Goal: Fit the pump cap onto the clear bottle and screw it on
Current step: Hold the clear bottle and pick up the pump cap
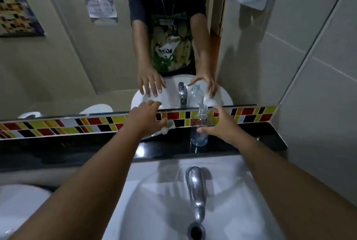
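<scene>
A clear bottle (200, 124) stands upright and uncapped on the black ledge (251, 139) behind the sink. My right hand (222, 124) is just right of it, fingers spread, the thumb reaching across its lower front; whether it touches is unclear. A white pump cap (165, 129) lies on its side on the ledge to the left of the bottle. My left hand (144, 120) hovers over it with fingers apart and hides part of it.
A chrome tap (195, 191) rises over the white sink (154, 210) in front of me. A mirror (96, 56) above a band of coloured tiles (58, 127) reflects the person and both hands. A tiled wall (318, 85) stands at the right.
</scene>
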Demonstrator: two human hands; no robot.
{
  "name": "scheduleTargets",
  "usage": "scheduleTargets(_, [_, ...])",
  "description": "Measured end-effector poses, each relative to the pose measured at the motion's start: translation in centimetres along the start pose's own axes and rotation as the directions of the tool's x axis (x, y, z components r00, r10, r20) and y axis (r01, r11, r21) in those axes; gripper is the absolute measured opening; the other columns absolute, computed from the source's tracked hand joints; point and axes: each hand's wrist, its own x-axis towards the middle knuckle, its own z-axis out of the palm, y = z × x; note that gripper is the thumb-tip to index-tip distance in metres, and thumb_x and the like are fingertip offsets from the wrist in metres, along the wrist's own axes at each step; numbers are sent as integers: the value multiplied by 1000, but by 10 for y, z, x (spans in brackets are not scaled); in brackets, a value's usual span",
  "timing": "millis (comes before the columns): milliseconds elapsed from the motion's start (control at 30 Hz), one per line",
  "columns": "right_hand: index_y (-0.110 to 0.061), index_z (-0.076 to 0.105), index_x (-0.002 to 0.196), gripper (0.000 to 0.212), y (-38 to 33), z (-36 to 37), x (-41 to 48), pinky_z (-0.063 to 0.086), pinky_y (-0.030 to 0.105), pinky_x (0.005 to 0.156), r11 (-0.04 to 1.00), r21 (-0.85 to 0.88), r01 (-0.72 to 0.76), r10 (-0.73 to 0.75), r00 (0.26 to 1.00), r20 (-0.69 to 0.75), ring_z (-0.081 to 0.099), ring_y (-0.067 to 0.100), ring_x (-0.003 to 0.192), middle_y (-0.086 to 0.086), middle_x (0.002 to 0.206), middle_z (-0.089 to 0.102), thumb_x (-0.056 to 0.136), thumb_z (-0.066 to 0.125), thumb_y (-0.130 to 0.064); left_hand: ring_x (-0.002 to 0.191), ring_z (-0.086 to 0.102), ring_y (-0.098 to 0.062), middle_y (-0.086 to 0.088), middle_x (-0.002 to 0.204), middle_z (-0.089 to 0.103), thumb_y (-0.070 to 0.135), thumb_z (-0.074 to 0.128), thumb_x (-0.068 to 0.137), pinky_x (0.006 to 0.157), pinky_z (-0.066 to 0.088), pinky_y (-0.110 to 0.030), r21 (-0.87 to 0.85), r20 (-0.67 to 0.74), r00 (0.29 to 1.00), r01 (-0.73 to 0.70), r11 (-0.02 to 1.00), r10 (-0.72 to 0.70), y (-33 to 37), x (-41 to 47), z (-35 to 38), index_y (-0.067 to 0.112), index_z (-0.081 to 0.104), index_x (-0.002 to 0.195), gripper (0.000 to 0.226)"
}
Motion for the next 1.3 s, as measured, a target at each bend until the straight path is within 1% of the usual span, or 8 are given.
scheduleTargets(100, [-27, 39, 126, 91, 27, 19, 6, 41, 34, 98, 998, 50, -31, 29, 998, 51, 45, 22, 125, 2, 137, 46, 53, 92, -40, 140, 48, -31, -9, 158, 47, 53, 54, 97, 108, 45, -46, -1, 46, 999, 23, 1000, -23, 0, 6, 25, 16, 38, 156, 71])
scheduleTargets(200, [-28, 38, 128, 94, 52, 46, 11, 39, 34, 98, 991, 110, -76, 69, 995, 67, 44, 23, 126, 2, 139, 46, 53, 93, -33, 135, 53, -30, -8, 152, 53, 50, 57, 96, 103, 49, -45, -30, 84, 995, 56, 998, -53, -3, 8, 50, 18, 45, 149, 63])
scheduleTargets(300, [-26, 36, 131, 97, 66, 63, 19, 39, 32, 97, 982, 169, -86, 81, 996, 34, 45, 22, 125, 2, 138, 46, 52, 93, -35, 120, 59, -28, -8, 138, 60, 49, 58, 95, 95, 52, -44, -44, 105, 992, 68, 997, -63, -6, 14, 68, 18, 51, 141, 56])
scheduleTargets(433, [-23, 42, 125, 89, 77, 81, 27, 46, 32, 87, 975, 190, -119, 134, 988, -70, 53, 22, 113, 7, 127, 49, 53, 92, -35, 126, 57, -27, -5, 145, 56, 45, 62, 95, 98, 50, -40, -62, 122, 989, 88, 994, -79, -5, 19, 90, 19, 46, 147, 61])
scheduleTargets(567, [-25, 51, 116, 73, 84, 89, 28, 50, 35, 83, 994, 22, -109, 111, 983, -148, 58, 26, 103, 7, 116, 53, 55, 88, -40, 132, 53, -28, -5, 151, 52, 44, 65, 95, 106, 49, -42, -72, 140, 987, 83, 994, -73, -6, 26, 107, 21, 43, 149, 63])
scheduleTargets(833, [-32, 49, 115, 75, 87, 89, 32, 52, 40, 85, 990, -112, -83, 66, 987, -146, 54, 28, 105, 5, 113, 54, 53, 82, -55, 124, 56, -33, -9, 142, 59, 34, 57, 102, 98, 47, -44, 0, 100, 988, 117, 993, -116, -3, 29, 128, 15, 50, 140, 43])
scheduleTargets(1133, [-32, 48, 118, 75, 83, 86, 30, 49, 36, 82, 983, -154, -101, 81, 988, -130, 52, 30, 107, 6, 113, 54, 55, 81, -55, 125, 57, -29, -8, 140, 62, 27, 64, 100, 99, 49, -41, -167, 43, 996, 83, 983, -77, -3, 25, 71, 19, 55, 140, 43])
scheduleTargets(1300, [-30, 47, 116, 75, 81, 85, 28, 47, 35, 80, 983, -157, -99, 80, 989, -124, 52, 31, 107, 7, 112, 54, 55, 81, -56, 105, 65, -25, -2, 111, 69, 23, 73, 95, 82, 49, -31, -386, -118, 992, -8, 923, -40, -6, 18, 10, 15, 67, 121, 28])
